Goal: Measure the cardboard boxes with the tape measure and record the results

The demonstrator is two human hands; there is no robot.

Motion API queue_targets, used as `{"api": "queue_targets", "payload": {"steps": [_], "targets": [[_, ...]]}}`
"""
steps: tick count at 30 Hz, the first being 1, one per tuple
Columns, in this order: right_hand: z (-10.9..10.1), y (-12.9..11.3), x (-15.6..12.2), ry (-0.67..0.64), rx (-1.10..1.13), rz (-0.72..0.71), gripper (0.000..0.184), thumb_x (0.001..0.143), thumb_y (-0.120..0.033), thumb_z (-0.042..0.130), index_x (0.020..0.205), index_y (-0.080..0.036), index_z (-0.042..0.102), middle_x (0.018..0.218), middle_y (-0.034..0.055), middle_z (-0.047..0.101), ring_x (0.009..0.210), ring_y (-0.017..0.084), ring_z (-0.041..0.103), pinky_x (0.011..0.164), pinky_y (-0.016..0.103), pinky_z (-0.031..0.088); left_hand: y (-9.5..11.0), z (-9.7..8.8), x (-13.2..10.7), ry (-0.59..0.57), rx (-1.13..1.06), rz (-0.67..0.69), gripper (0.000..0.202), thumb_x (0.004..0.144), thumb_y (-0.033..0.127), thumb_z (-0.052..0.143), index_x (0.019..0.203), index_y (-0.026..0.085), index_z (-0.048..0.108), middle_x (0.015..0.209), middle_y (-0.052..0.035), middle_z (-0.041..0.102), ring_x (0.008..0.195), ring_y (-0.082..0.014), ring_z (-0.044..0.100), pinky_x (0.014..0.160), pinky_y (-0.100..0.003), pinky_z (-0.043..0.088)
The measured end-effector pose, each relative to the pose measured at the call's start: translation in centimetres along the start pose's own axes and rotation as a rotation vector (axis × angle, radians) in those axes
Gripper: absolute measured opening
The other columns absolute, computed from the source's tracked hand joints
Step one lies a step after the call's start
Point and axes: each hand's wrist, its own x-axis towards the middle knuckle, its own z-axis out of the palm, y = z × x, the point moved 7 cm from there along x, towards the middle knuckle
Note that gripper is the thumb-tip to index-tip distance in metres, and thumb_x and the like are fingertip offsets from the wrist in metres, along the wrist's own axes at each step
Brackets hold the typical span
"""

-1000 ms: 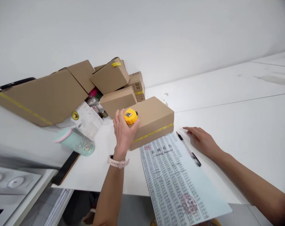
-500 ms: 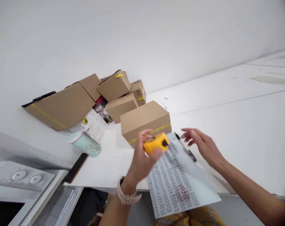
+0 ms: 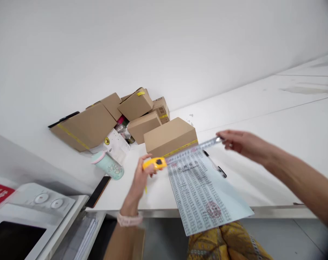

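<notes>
My left hand (image 3: 142,176) is closed round the yellow case of a tape measure (image 3: 156,163). Its silvery blade stretches right, in front of a cardboard box (image 3: 170,135) with yellow tape. At the blade's far end my right hand (image 3: 238,141) pinches the tip. Under the blade lies a printed sheet (image 3: 201,191) with a red round stamp; its lower part hangs past the table's front edge. A black-capped pen (image 3: 214,164) rests along the sheet's right side, below my right hand.
Several cardboard boxes (image 3: 136,104) are piled against the wall at the back left. A mint-green tumbler (image 3: 109,165) stands before a white package (image 3: 116,146). At the lower left is a white appliance with two knobs (image 3: 48,200). The white table (image 3: 283,155) runs right.
The tape blade has been drawn out of its case. My left hand moved left with the case; my right hand went from open above the pen to gripping the blade's end.
</notes>
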Motion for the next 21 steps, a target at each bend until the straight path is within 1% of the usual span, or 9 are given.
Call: {"api": "queue_targets", "payload": {"steps": [1, 2, 5, 7, 9, 12, 15, 18, 21], "targets": [[-1.3, -1.1, 2.1, 0.075, 0.054, 0.003, 0.012, 0.080, -0.027, 0.076, 0.079, -0.016, 0.072, 0.072, 0.0029, 0.057, 0.063, 0.010, 0.048, 0.052, 0.020, 0.048, 0.3, -2.8, 1.3, 0.104, -0.023, -0.004, 0.059, 0.073, 0.052, 0.070, 0.118, 0.017, 0.055, 0.089, -0.0042, 0.068, 0.064, -0.0145, 0.058, 0.057, -0.025, 0.042], [-2.3, -1.9, 4.1, 0.145, 0.089, 0.017, 0.009, 0.081, -0.019, 0.074, 0.074, -0.016, 0.070, 0.069, 0.0019, 0.055, 0.060, 0.009, 0.047, 0.051, 0.018, 0.047, 0.5, -5.3, 2.6, 0.160, -0.027, -0.009, 0.057, 0.071, 0.055, 0.069, 0.111, 0.016, 0.057, 0.084, -0.0034, 0.068, 0.060, -0.0135, 0.056, 0.053, -0.024, 0.039], [-2.4, -3.4, 9.6, 0.201, 0.054, 0.062, 0.017, 0.082, -0.008, 0.071, 0.068, -0.016, 0.064, 0.062, 0.0000, 0.054, 0.054, 0.007, 0.045, 0.046, 0.016, 0.046, 0.6, -11.3, 6.0, 0.247, -0.033, -0.046, 0.049, 0.069, 0.057, 0.067, 0.092, 0.014, 0.060, 0.070, -0.0004, 0.064, 0.050, -0.0103, 0.050, 0.046, -0.022, 0.032], [-1.2, -3.3, 12.3, 0.230, 0.006, 0.083, 0.020, 0.080, -0.007, 0.072, 0.065, -0.015, 0.061, 0.057, -0.0001, 0.054, 0.051, 0.007, 0.045, 0.044, 0.017, 0.046, 0.1, -13.9, 7.4, 0.261, -0.035, -0.090, 0.045, 0.067, 0.054, 0.068, 0.088, 0.015, 0.061, 0.067, -0.0002, 0.064, 0.047, -0.0102, 0.049, 0.044, -0.021, 0.030], [0.3, -2.7, 14.4, 0.265, -0.043, 0.085, 0.020, 0.078, -0.007, 0.073, 0.065, -0.015, 0.061, 0.055, 0.0009, 0.056, 0.051, 0.009, 0.049, 0.045, 0.018, 0.048, -0.8, -15.5, 8.3, 0.264, -0.033, -0.132, 0.043, 0.067, 0.052, 0.069, 0.087, 0.015, 0.062, 0.066, -0.0007, 0.064, 0.046, -0.0105, 0.049, 0.044, -0.021, 0.030], [2.2, -1.5, 16.7, 0.304, -0.113, 0.081, 0.018, 0.076, -0.009, 0.075, 0.066, -0.014, 0.062, 0.054, 0.0023, 0.058, 0.052, 0.010, 0.052, 0.048, 0.020, 0.049, -2.1, -16.7, 9.0, 0.264, -0.027, -0.174, 0.043, 0.068, 0.052, 0.068, 0.087, 0.015, 0.062, 0.066, -0.0018, 0.065, 0.045, -0.0107, 0.050, 0.043, -0.020, 0.031], [3.6, -0.6, 18.2, 0.291, -0.169, 0.076, 0.017, 0.071, -0.014, 0.079, 0.066, -0.015, 0.063, 0.055, 0.0029, 0.060, 0.056, 0.012, 0.056, 0.052, 0.022, 0.051, -3.0, -16.7, 9.6, 0.239, -0.024, -0.199, 0.043, 0.070, 0.053, 0.068, 0.087, 0.013, 0.063, 0.066, -0.0035, 0.066, 0.046, -0.0111, 0.052, 0.043, -0.020, 0.032], [4.7, 0.0, 19.0, 0.250, -0.217, 0.062, 0.019, 0.067, -0.016, 0.082, 0.064, -0.016, 0.063, 0.059, 0.0030, 0.062, 0.063, 0.014, 0.059, 0.060, 0.025, 0.051, -3.2, -15.7, 10.4, 0.194, -0.038, -0.199, 0.043, 0.073, 0.050, 0.070, 0.092, 0.012, 0.065, 0.069, -0.0041, 0.067, 0.049, -0.0112, 0.055, 0.045, -0.020, 0.036], [5.6, 0.6, 19.2, 0.214, -0.259, 0.066, 0.020, 0.067, -0.021, 0.082, 0.064, -0.017, 0.062, 0.066, 0.0043, 0.064, 0.069, 0.016, 0.060, 0.062, 0.027, 0.050, -3.1, -13.7, 11.7, 0.139, -0.069, -0.183, 0.042, 0.074, 0.048, 0.072, 0.096, 0.012, 0.066, 0.071, -0.0037, 0.068, 0.051, -0.0116, 0.058, 0.045, -0.019, 0.039]]}}
